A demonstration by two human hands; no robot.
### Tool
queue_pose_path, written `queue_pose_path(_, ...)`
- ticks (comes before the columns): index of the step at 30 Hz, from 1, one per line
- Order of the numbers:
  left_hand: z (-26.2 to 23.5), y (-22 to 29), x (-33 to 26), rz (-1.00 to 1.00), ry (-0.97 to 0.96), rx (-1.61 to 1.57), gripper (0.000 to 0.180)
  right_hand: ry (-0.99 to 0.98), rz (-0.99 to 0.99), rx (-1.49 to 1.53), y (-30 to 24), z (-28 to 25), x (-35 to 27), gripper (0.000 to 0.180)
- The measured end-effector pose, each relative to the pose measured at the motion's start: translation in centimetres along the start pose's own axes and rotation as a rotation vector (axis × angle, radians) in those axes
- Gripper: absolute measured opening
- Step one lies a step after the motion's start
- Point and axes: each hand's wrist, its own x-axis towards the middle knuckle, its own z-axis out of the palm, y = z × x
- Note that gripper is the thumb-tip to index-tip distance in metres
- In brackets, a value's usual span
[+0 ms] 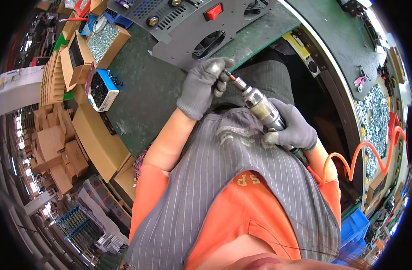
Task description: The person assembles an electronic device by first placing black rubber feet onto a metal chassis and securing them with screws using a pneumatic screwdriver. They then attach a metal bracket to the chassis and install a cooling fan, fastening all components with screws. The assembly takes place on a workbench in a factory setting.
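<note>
My right hand [296,127], in a grey glove, is wrapped round the body of an air screwdriver [262,108] held in front of my apron. An orange coiled air hose [349,173] runs off beside my right forearm. The driver's bit, with a red part, points up and left toward my left hand [202,83]. That hand, also gloved, is closed with its fingertips pinched at the bit's tip; whatever they hold there is too small to make out. Just beyond it stands a grey metal chassis [181,38] with fan openings and a red rocker switch [213,12].
On the green bench [145,85], a carton of silver screws [102,42] and a blue-white box of black screws [102,90] stand at left. More silver hardware [374,121] lies at right near pink-handled cutters [360,81]. Cardboard boxes [57,148] are stacked left; a blue bin [353,229] sits lower right.
</note>
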Motion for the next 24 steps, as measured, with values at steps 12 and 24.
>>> queue_pose_path(12,-14.8,9.7,-6.2,-0.115,0.141,0.66,0.052,0.336,0.023,0.18,2.8,-1.6,0.8,0.071)
queue_pose_path(24,-38.3,26.3,-3.2,-0.442,0.71,1.692,0.044,0.527,0.006,0.282,0.6,-1.5,2.4,0.08)
